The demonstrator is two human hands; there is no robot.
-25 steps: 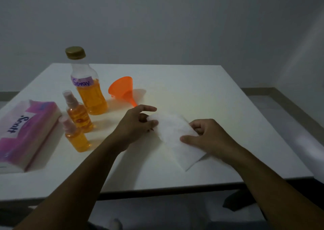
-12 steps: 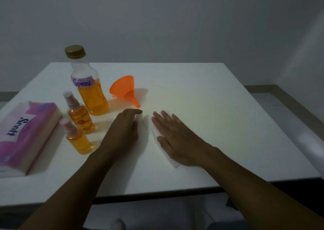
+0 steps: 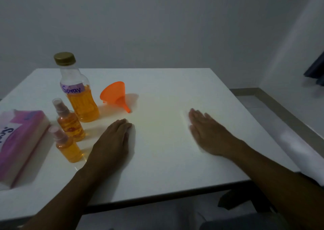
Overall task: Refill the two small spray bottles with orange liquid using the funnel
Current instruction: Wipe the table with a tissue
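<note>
Hands (image 3: pixel 112 142) (image 3: pixel 208 135) lie flat on smooth table (image 3: pixel 175 82) (conical funnel (image 3: pixel 114 93) tipped over).

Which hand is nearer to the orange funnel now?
Left. The left hand lies flat on the table, just in front of the funnel. The right hand lies flat farther off, to the funnel's right.

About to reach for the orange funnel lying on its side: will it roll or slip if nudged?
Probably rolls: the funnel lies on its side on the smooth table, likely curving around its spout. It looks like thin plastic, so likely light, skidding easily. Gripping the rim seems safest.
</note>
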